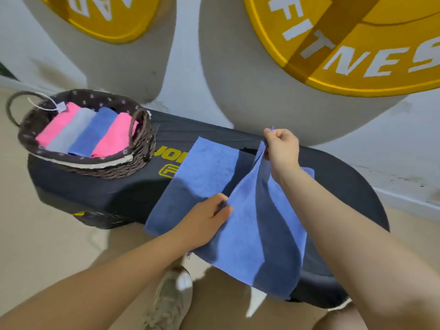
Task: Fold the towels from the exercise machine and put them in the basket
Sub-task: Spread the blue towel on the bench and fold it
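Note:
A blue towel (209, 167) lies spread across the black padded exercise machine (123, 194). My right hand (282, 145) pinches the towel's far right corner and holds it lifted, so the right half stands up in a fold. My left hand (204, 220) pinches the towel's near edge at the middle, thumb on top. A dark wicker basket (140, 160) stands on the left end of the machine. Inside it lie folded towels side by side: pink (58, 126), grey (71, 132), blue (91, 133) and pink (114, 136).
Two big yellow round mats with white letters (357, 44) lean on the wall behind the machine. A tag on a white cord (60, 107) hangs at the basket's left handle. My shoe (171, 298) stands on the beige floor below.

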A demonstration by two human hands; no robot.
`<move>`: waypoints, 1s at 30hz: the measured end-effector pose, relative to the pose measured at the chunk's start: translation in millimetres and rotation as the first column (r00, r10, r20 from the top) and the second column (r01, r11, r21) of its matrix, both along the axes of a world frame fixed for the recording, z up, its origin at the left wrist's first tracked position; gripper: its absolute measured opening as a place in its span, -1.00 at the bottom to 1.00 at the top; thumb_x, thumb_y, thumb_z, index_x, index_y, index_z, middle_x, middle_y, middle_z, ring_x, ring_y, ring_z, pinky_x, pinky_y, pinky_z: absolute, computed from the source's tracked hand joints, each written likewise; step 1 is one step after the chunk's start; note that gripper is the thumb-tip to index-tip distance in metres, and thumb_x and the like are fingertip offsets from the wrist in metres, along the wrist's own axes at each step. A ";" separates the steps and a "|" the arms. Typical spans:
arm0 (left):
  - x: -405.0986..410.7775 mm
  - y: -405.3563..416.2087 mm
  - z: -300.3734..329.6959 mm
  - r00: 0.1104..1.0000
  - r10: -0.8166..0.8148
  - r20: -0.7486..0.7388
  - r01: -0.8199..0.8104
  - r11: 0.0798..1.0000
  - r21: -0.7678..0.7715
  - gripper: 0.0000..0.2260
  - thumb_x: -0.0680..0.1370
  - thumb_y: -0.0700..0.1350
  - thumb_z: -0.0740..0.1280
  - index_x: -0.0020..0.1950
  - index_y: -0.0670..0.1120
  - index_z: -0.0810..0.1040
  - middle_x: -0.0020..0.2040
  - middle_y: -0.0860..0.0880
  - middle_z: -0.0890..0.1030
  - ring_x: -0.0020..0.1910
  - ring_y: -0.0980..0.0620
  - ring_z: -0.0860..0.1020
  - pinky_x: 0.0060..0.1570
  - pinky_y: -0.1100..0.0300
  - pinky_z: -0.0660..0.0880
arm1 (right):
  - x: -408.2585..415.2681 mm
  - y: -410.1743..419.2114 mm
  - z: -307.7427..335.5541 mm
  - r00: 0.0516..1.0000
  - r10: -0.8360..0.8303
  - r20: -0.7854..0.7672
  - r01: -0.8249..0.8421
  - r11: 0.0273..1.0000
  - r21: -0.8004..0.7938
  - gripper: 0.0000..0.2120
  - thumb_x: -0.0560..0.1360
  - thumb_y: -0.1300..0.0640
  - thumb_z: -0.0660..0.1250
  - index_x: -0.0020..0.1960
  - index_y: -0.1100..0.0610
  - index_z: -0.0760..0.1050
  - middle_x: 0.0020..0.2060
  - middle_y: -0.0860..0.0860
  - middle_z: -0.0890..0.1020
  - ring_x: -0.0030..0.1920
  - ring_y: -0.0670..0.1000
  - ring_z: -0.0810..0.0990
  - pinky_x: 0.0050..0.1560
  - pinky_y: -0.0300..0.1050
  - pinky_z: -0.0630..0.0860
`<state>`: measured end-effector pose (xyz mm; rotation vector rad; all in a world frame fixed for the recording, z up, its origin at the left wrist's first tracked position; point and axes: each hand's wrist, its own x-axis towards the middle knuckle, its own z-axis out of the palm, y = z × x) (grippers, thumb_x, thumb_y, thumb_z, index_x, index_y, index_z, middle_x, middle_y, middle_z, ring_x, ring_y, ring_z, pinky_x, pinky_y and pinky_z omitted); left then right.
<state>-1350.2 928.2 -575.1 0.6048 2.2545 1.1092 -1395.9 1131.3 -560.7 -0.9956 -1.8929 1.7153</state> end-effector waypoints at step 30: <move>-64.3 -118.0 -78.8 0.897 0.352 -0.268 -0.424 0.856 -0.296 -0.79 0.59 0.00 0.13 -0.20 -0.06 0.34 -0.41 -0.03 0.42 -0.33 -0.14 0.42 -0.37 0.13 0.26 | -130.9 -95.2 -88.4 0.814 0.331 0.477 -0.553 0.690 0.467 -0.70 0.55 0.25 0.06 0.14 0.14 0.51 0.13 0.12 0.56 0.12 0.12 0.51 -0.03 -0.18 0.37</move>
